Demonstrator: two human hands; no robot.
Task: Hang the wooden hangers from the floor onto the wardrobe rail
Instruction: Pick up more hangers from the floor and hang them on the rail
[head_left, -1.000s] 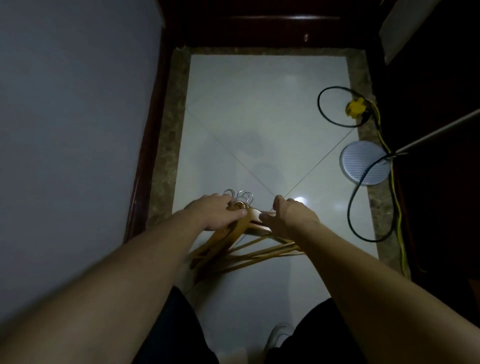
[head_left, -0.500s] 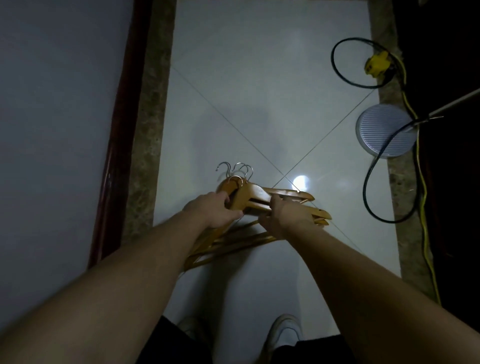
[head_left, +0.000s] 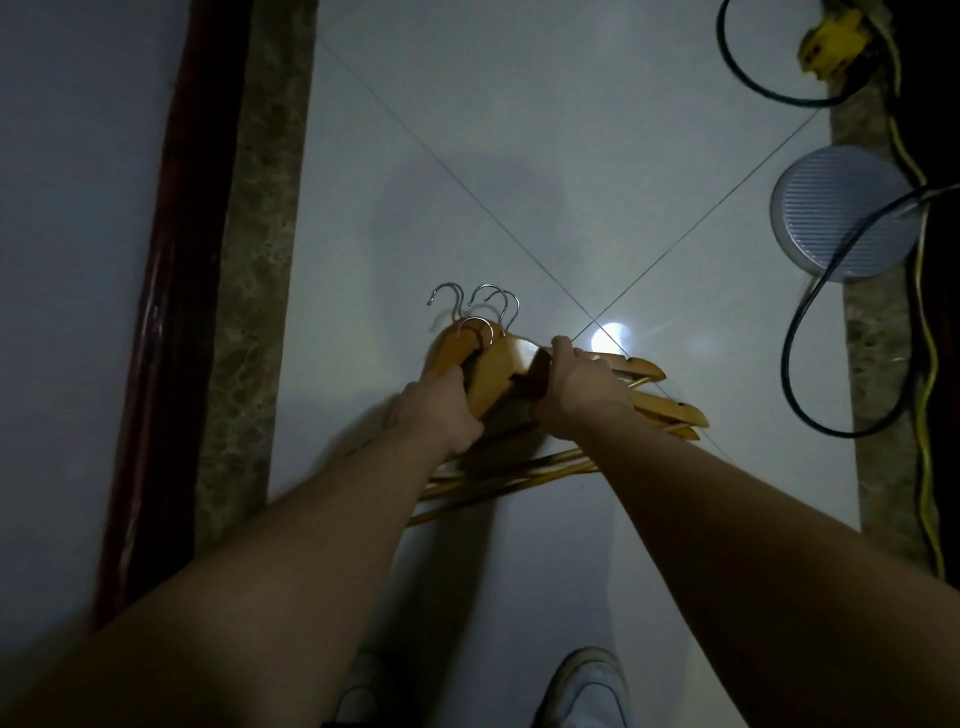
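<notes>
A bundle of honey-coloured wooden hangers (head_left: 498, 371) with curved silver metal hooks (head_left: 485, 306) sits low over the glossy white tiled floor (head_left: 519, 156), roughly in the middle of the view and just short of the point where four tile joints cross. Whether its lower bars touch the tile cannot be told. The left hand (head_left: 439, 410) grips the bundle from the left, its fingers curled round the stacked necks just below the hooks. The right hand (head_left: 582, 389) clasps the right-hand shoulders, fingers wrapped over their upper edge, and the tapered shoulder tips fan out past it to the right. The thin crossbars spread out beneath both wrists. A bright spot of reflected light (head_left: 608, 340) shines on the tile just beyond the right hand. Along the left runs a mottled brown stone border strip (head_left: 249, 312), then a dark red wooden skirting (head_left: 171, 312) against a plain grey wall (head_left: 78, 260). Well apart on the right, a round ribbed grey disc (head_left: 831, 218) lies at the floor's edge with a looping black cable (head_left: 795, 332) crossing it, a thin yellow cable (head_left: 924, 415) beside it and a yellow plug block (head_left: 831, 41) at the top corner. A white shoe (head_left: 587, 686) shows at the bottom edge.
</notes>
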